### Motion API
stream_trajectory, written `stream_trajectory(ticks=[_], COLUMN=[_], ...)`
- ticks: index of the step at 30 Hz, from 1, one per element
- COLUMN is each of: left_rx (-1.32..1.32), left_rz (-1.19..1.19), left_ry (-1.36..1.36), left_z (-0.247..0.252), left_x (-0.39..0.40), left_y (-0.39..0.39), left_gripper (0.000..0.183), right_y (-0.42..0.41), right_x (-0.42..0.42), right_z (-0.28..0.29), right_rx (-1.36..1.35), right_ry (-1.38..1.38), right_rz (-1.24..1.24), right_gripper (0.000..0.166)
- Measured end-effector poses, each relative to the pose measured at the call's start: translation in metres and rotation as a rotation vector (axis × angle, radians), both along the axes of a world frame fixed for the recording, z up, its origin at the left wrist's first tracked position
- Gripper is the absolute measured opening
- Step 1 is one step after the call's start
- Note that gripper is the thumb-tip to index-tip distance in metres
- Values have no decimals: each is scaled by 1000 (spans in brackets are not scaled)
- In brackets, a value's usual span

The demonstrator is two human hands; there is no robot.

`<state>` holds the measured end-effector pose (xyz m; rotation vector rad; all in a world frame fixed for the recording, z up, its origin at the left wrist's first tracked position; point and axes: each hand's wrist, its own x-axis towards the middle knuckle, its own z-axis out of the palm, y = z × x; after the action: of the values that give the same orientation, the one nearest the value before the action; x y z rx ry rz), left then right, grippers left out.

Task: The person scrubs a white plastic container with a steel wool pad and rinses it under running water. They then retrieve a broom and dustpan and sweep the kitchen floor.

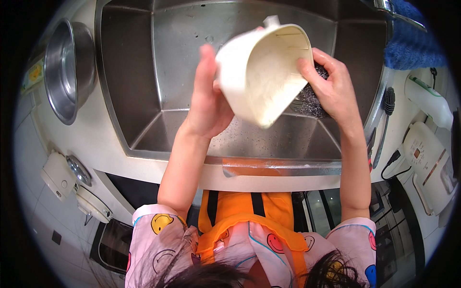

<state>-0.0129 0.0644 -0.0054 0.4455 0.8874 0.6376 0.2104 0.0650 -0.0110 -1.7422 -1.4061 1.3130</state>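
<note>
A cream plastic container (234,72) with a curved wall and a small tab at its rim is tilted over the stainless steel sink (129,72), its open side facing up and to the right. My right hand (333,84) grips its right rim, thumb on the inside. My left hand (209,97) is at its left side, slightly blurred, with the thumb raised; whether its hidden fingers press on the wall is not plain. Behind my right hand, dark speckled matter (311,100) lies near the drain. Droplets or crumbs dot the sink's near wall.
A steel bowl (59,72) stands tilted left of the sink. On the right are a blue cloth (414,43), a dark bristle brush (389,102), a white bottle (428,95) and a white appliance (425,154) with a black plug (394,156). The faucet (385,5) shows at top right.
</note>
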Motion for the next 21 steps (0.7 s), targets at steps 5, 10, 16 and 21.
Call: stream_trajectory(ticks=[5,10,16,21], left_rx=[477,434,804,60], left_rz=[-98,14,-40,543], left_ry=[164,292,7,-185], left_z=[-4,-21,-27,-7], left_x=[-1,-13,-35,-16], left_y=[-4,-14,12,10], left_gripper=[120,92,75,69], right_y=[-13,-21,-29,-31], right_x=[-24,-46,-28,-15], right_z=[-12,1,19,51], right_rx=[-340,-329,-152,19], right_ry=[390,497,456,192], right_rz=[-98,-20,-1,-85], right_gripper=[30,34,29,26])
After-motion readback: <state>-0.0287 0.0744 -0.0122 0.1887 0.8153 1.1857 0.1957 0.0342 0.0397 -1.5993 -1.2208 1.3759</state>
